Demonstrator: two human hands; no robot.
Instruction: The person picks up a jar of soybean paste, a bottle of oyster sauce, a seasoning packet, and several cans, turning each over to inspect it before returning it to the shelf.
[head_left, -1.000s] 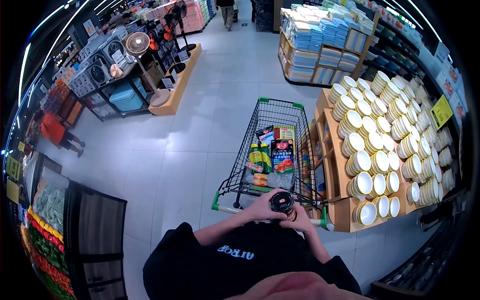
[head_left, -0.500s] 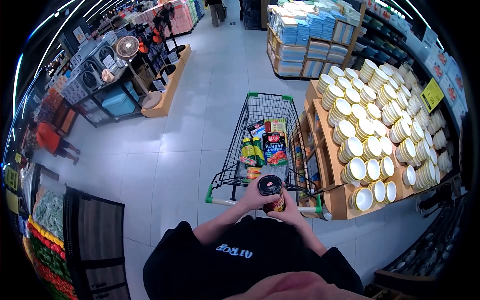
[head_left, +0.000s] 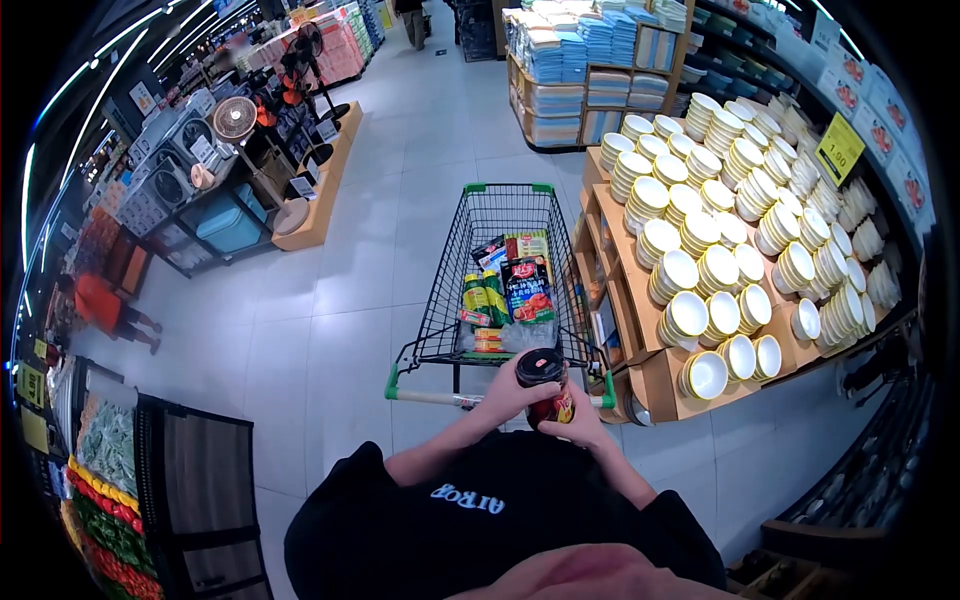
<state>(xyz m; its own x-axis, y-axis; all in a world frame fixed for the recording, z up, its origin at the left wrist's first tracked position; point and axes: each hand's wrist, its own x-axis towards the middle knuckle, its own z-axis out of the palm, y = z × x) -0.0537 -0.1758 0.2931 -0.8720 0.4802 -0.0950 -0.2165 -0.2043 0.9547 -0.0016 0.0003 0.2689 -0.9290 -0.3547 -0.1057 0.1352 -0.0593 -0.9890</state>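
Note:
Between my two hands is a dark jar (head_left: 541, 368) with a black lid and a red and yellow label, held in front of my chest near the cart handle. My left hand (head_left: 506, 391) wraps its left side, while my right hand (head_left: 584, 421) grips it lower on the right. Just beyond stands a wire shopping cart (head_left: 425, 397) with green corners. Inside it lie a black and red packet (head_left: 527, 290), green bottles with yellow labels (head_left: 484, 295), and several other packages. My fingers partly cover the jar's label.
Stacked white bowls (head_left: 686, 314) fill a wooden display close on the cart's right. Folded towels (head_left: 559, 100) stand farther ahead. Fans (head_left: 235, 120) line a platform at left, near a person in orange (head_left: 97, 303). A vegetable display (head_left: 105, 500) is at lower left. Tiled floor (head_left: 355, 260) runs ahead.
The cart and surrounding displays have shifted slightly left in view, except the vegetable display, which has moved a little right. The jar stays in both hands, with more of its label showing.

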